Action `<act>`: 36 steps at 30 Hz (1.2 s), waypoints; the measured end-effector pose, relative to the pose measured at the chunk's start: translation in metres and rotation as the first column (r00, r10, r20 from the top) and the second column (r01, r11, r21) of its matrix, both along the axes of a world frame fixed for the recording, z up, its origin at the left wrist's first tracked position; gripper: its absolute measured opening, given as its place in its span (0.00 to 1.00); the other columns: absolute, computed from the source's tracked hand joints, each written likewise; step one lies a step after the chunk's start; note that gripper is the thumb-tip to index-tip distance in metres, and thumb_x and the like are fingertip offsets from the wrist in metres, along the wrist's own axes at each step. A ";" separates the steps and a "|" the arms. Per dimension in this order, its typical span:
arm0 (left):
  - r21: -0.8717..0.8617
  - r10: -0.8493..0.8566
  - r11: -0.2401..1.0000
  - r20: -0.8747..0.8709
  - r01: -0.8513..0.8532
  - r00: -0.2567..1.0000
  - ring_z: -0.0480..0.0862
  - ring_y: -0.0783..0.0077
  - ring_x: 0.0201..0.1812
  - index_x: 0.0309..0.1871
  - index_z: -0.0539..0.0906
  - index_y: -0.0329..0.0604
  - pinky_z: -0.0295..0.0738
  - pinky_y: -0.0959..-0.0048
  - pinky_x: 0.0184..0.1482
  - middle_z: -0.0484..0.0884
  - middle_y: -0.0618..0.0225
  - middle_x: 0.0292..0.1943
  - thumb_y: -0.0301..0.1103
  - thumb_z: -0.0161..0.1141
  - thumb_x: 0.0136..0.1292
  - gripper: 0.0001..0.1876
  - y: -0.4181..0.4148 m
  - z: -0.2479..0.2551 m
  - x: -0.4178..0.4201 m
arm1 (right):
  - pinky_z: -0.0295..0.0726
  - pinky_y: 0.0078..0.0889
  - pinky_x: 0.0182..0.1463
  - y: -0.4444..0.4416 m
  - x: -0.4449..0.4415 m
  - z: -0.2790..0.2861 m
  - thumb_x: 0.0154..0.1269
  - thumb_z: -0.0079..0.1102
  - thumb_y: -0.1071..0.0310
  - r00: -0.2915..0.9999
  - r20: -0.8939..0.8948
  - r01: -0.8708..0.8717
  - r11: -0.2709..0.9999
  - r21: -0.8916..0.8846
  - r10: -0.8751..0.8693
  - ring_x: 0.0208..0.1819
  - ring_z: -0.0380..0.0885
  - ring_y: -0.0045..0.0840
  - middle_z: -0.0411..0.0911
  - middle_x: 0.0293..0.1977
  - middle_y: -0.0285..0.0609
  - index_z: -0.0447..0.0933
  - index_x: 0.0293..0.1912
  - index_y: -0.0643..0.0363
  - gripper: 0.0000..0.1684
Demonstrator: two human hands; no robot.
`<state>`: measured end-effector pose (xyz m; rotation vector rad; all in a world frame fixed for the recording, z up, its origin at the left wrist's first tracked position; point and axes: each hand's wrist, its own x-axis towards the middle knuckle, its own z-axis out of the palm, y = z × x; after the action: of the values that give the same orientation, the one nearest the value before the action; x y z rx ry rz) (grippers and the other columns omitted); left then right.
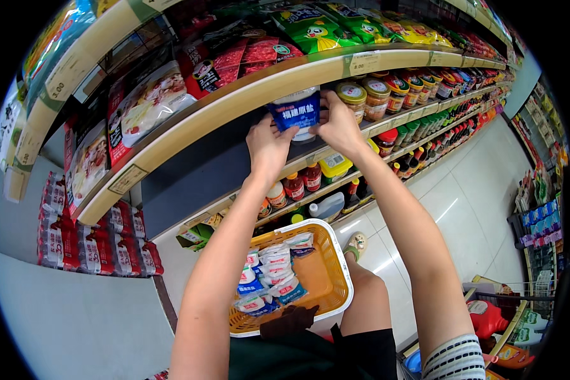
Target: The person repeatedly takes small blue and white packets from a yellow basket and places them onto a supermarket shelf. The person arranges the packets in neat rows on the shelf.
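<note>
A blue and white plastic bag of salt stands upright on the dark shelf, just under the front edge of the shelf above. My left hand grips its lower left side, the thumb across the front. With fingers along the right edge, my right hand grips the same bag. Below my forearms is an orange plastic basket with a white rim. Several blue and white salt bags lie in rows on its left side, and its orange floor shows on the right.
Lidded glass jars stand right beside my right hand. Bagged goods fill the upper shelf, whose wooden edge overhangs my hands. Sauce bottles line the lower shelf. Red-wrapped drink packs are stacked at left.
</note>
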<state>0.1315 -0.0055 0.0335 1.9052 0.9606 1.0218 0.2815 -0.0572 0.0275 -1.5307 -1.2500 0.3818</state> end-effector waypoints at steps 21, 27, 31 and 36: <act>0.239 0.163 0.964 -0.199 -0.114 0.966 0.86 0.59 0.43 0.44 0.75 0.25 0.81 0.69 0.43 0.82 0.45 0.42 0.32 0.70 0.53 0.22 0.042 -0.041 0.018 | 0.76 0.42 0.44 0.040 0.008 -0.026 0.52 0.60 0.78 0.960 0.269 0.104 0.992 -0.072 -0.081 0.42 0.78 0.50 0.78 0.35 0.59 0.58 0.60 0.66 0.36; 0.112 0.092 0.991 -0.120 -0.079 0.989 0.84 0.56 0.45 0.48 0.74 0.27 0.78 0.68 0.49 0.81 0.45 0.46 0.29 0.70 0.52 0.23 0.026 -0.031 0.009 | 0.78 0.38 0.48 0.034 0.008 -0.035 0.52 0.58 0.81 0.962 0.231 0.172 0.981 -0.096 -0.146 0.46 0.79 0.44 0.77 0.45 0.58 0.59 0.58 0.67 0.33; 0.104 0.133 0.987 -0.131 -0.120 0.982 0.83 0.61 0.49 0.55 0.72 0.26 0.78 0.70 0.52 0.80 0.47 0.49 0.29 0.67 0.55 0.26 0.011 -0.023 -0.009 | 0.79 0.35 0.51 0.009 -0.003 -0.029 0.54 0.55 0.82 0.959 0.207 0.190 0.981 0.044 -0.195 0.47 0.80 0.39 0.76 0.49 0.56 0.62 0.56 0.67 0.28; 0.174 -0.027 0.985 0.126 0.005 0.992 0.83 0.67 0.48 0.52 0.75 0.31 0.77 0.73 0.51 0.82 0.55 0.47 0.25 0.57 0.63 0.15 -0.051 -0.026 -0.043 | 0.78 0.28 0.46 -0.059 -0.048 -0.038 0.60 0.52 0.82 0.972 0.057 0.208 0.944 0.256 -0.230 0.42 0.81 0.29 0.79 0.43 0.49 0.69 0.51 0.65 0.18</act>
<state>0.0889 -0.0560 0.0074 1.9573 0.8044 1.2365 0.2337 -0.1164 -0.0104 -1.4616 -1.1311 0.0113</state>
